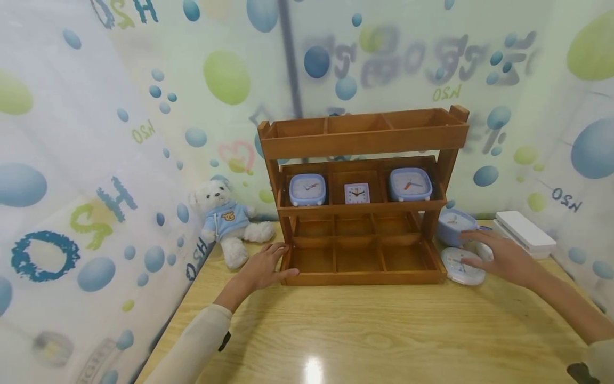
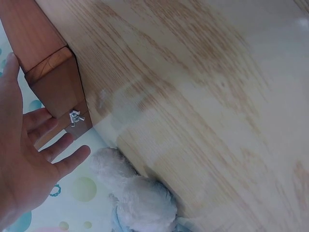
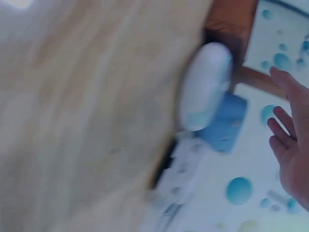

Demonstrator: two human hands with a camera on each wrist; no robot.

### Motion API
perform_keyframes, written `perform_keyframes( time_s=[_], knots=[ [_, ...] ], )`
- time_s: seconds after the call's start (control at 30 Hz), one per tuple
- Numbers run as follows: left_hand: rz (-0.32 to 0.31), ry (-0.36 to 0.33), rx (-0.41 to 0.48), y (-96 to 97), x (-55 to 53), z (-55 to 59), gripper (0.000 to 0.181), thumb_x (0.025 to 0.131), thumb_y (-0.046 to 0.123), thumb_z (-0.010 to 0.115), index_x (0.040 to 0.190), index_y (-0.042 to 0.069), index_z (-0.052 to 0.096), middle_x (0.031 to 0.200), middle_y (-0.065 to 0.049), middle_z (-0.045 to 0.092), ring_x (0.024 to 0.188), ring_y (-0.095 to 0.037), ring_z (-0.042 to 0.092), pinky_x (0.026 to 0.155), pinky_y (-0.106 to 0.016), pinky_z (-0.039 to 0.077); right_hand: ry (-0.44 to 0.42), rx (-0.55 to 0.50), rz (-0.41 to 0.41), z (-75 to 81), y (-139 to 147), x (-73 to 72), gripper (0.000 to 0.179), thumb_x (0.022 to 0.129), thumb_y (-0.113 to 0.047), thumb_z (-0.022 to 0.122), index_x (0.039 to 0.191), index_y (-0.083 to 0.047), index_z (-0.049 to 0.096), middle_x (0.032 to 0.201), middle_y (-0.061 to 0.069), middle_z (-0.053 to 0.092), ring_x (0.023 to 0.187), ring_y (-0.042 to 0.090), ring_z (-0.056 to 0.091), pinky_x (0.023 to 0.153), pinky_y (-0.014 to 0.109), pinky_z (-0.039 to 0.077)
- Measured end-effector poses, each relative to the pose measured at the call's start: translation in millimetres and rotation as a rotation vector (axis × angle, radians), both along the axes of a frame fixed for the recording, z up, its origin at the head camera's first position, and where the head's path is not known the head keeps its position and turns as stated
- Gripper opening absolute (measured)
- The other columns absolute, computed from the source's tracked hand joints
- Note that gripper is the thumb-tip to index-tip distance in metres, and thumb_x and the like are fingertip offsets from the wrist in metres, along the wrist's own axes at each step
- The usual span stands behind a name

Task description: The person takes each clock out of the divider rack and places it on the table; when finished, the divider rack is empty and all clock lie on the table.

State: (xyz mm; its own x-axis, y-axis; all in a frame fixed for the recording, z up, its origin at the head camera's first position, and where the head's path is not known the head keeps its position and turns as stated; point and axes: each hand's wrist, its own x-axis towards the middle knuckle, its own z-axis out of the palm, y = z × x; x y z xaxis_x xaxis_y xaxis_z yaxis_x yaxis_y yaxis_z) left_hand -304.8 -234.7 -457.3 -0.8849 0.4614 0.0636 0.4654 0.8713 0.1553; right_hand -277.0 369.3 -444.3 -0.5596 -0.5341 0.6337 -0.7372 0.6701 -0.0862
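Note:
A brown three-tier wooden shelf [image 1: 364,142] stands on the table. My left hand [image 1: 261,266] is at its lower left corner, fingers extended along its side; in the left wrist view the fingers lie beside the wood near a wing nut [image 2: 76,117]. My right hand [image 1: 506,257], fingers spread, hovers by a round white clock [image 1: 455,266] and a blue clock [image 1: 451,224] to the shelf's right. The right wrist view shows this hand holding nothing. The middle tier bears two blue clocks, one left [image 1: 307,188], one right [image 1: 410,184], with a small square clock [image 1: 357,193] between.
A white teddy bear [image 1: 227,218] in a blue hoodie sits left of the shelf. White boxes [image 1: 525,230] lie at the back right of the wooden table [image 1: 364,325]. A patterned curtain [image 1: 144,106] closes off the back and sides.

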Motion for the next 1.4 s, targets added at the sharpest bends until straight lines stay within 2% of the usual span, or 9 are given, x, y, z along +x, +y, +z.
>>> perform_keyframes(
  time_s=[0.1,0.2,0.3,0.43,0.5,0.6,0.73,1.07,1.4],
  knots=[
    [-0.008,0.006,0.0,1.3,0.7,1.3,0.092,0.095,0.076,0.053,0.154,0.005,0.05,0.161,-0.011,0.043,0.149,-0.038,0.036,0.115,-0.055,0.04,0.045,-0.052,0.03,20.2,-11,1.9,0.059,0.082,-0.035,0.09,0.125,-0.001,0.071,0.12,0.014,0.072,0.114,0.012,0.063,0.102,0.002,0.031],
    [-0.006,0.001,0.0,1.6,1.6,3.0,0.092,0.095,0.075,0.054,0.154,0.005,0.05,0.161,-0.011,0.043,0.149,-0.039,0.036,0.115,-0.055,0.039,0.071,-0.075,0.048,37.0,-22,1.7,0.067,0.096,-0.061,0.065,0.128,-0.002,0.071,0.126,0.017,0.07,0.123,0.005,0.058,0.104,0.002,0.03],
    [0.002,-0.013,-0.002,1.4,2.6,4.3,0.091,0.095,0.074,0.055,0.154,0.005,0.049,0.161,-0.012,0.043,0.149,-0.039,0.036,0.115,-0.056,0.039,0.11,-0.084,0.053,50.4,-32,0.6,0.075,0.097,-0.067,0.054,0.129,-0.001,0.07,0.127,0.019,0.069,0.12,0.019,0.062,0.104,0.002,0.029],
    [0.005,-0.014,-0.007,1.9,2.3,4.2,0.091,0.095,0.074,0.055,0.155,0.006,0.049,0.161,-0.011,0.044,0.149,-0.04,0.036,0.114,-0.057,0.041,0.138,-0.101,0.048,65.7,-41,-3.2,0.078,0.097,-0.068,0.053,0.129,0.001,0.07,0.125,0.019,0.069,0.108,0.038,0.065,0.103,0.001,0.03],
    [0.003,-0.012,-0.003,2.3,1.4,3.5,0.091,0.094,0.075,0.055,0.154,0.006,0.05,0.16,-0.011,0.045,0.149,-0.04,0.036,0.113,-0.057,0.041,0.152,-0.11,0.024,72.8,-44,-6.6,0.073,0.096,-0.065,0.06,0.128,0.001,0.07,0.123,0.018,0.071,0.106,0.038,0.067,0.1,0.001,0.031],
    [0.002,-0.016,-0.01,2.5,1.3,1.9,0.092,0.093,0.075,0.055,0.154,0.007,0.05,0.159,-0.011,0.045,0.148,-0.04,0.037,0.113,-0.057,0.041,0.165,-0.115,-0.026,84.2,-47,-10.7,0.059,0.087,-0.041,0.085,0.128,-0.001,0.071,0.12,0.017,0.073,0.096,0.035,0.07,0.088,0.005,0.042],
    [-0.002,-0.019,-0.009,2.3,1.8,0.8,0.091,0.094,0.074,0.056,0.154,0.006,0.05,0.16,-0.011,0.045,0.148,-0.041,0.036,0.114,-0.056,0.04,0.173,-0.092,-0.048,100.6,-54,-18.6,0.07,0.066,-0.007,0.096,0.13,-0.002,0.07,0.121,0.018,0.073,0.081,0.03,0.071,0.068,0.022,0.047],
    [-0.001,0.001,-0.016,1.5,1.5,1.3,0.092,0.094,0.075,0.055,0.154,0.006,0.05,0.16,-0.01,0.045,0.148,-0.04,0.037,0.113,-0.056,0.042,0.02,-0.067,-0.054,124.3,-76,-39.3,0.076,0.072,-0.016,0.096,0.138,0.002,0.063,0.132,0.022,0.064,0.116,0.043,0.063,0.088,0.055,0.053],
    [0.001,0.012,-0.014,0.0,0.8,0.9,0.092,0.094,0.076,0.054,0.154,0.007,0.05,0.159,-0.01,0.045,0.148,-0.039,0.037,0.114,-0.055,0.041,0.005,-0.055,-0.049,127.0,-83,-45.5,0.077,0.071,-0.018,0.096,0.138,0.003,0.063,0.131,0.024,0.066,0.107,0.043,0.068,0.081,0.053,0.055]
  ],
)
